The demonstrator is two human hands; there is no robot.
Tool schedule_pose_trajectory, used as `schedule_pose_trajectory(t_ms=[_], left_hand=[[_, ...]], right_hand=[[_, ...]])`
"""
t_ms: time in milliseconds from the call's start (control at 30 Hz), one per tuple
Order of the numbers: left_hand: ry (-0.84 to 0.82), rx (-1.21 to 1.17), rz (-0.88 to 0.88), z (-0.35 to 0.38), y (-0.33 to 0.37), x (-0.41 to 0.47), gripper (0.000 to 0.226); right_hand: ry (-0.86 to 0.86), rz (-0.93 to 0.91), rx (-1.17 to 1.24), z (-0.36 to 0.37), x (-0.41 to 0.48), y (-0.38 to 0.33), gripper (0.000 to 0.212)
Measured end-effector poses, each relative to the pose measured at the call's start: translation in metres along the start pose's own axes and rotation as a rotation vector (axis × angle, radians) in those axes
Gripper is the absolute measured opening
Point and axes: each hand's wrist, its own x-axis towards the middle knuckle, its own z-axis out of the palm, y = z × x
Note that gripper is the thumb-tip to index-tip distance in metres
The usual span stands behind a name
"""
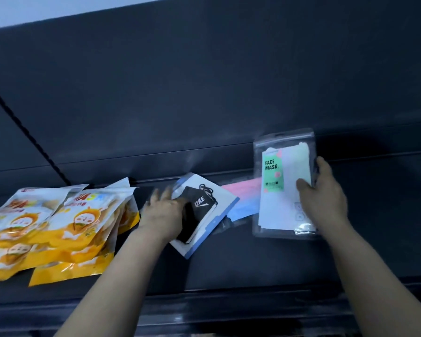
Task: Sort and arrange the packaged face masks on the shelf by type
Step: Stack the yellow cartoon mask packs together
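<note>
Your right hand grips the clear plastic bag, the one with a green FACE MASK card and a folded white mask inside. Your thumb is on its front face and your fingers are wrapped behind its right edge. You hold it upright, long axis pointing up the back wall, toward the right end of the dark shelf. I cannot tell whether its lower end touches the shelf.

Your left hand lies on the white-and-blue card pack holding a black cloth mask, at mid-shelf. The fingers are blurred, so I cannot tell whether they pinch it or only press. That pack lies flat and skewed, long axis running front-left to back-right.

A flat pink-and-blue mask pack lies between them by the back edge. The yellow-and-white cartoon pouches are heaped at the left end.

Bare shelf lies in front and to the right of your right-hand grip, so that hand is likely the one to set the bag down.
</note>
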Motion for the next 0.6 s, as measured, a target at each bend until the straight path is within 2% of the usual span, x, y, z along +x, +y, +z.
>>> schedule_pose_trajectory(t_ms=[33,100,167,200,300,433,533,600], left_hand=[[0.026,-0.026,-0.086,0.000,0.001,-0.002,0.058],[0.018,-0.122,-0.244,0.002,0.005,-0.008,0.076],[0.004,-0.173,-0.324,0.007,0.007,-0.013,0.094],[0.010,-0.183,-0.346,0.009,0.008,-0.014,0.097],[0.034,-0.156,-0.397,0.010,0.006,-0.024,0.091],[0.037,-0.231,-0.425,0.013,-0.001,-0.033,0.086],[0.033,-0.412,-0.364,0.014,-0.002,-0.032,0.072],[0.093,-0.699,-0.339,0.015,-0.003,-0.026,0.069]], right_hand=[[-0.049,0.024,0.104,0.001,0.000,-0.001,0.074],[-0.142,0.041,0.234,0.013,0.001,0.002,0.068],[-0.253,0.012,0.205,0.027,-0.007,-0.004,0.046],[-0.319,-0.006,0.174,0.034,-0.012,-0.009,0.046],[-0.438,-0.042,0.124,0.054,-0.020,-0.017,0.062],[-0.559,-0.068,0.072,0.077,-0.018,-0.021,0.067],[-0.611,-0.105,-0.084,0.080,-0.017,-0.028,0.063],[-0.575,-0.125,-0.154,0.077,-0.015,-0.026,0.059]])
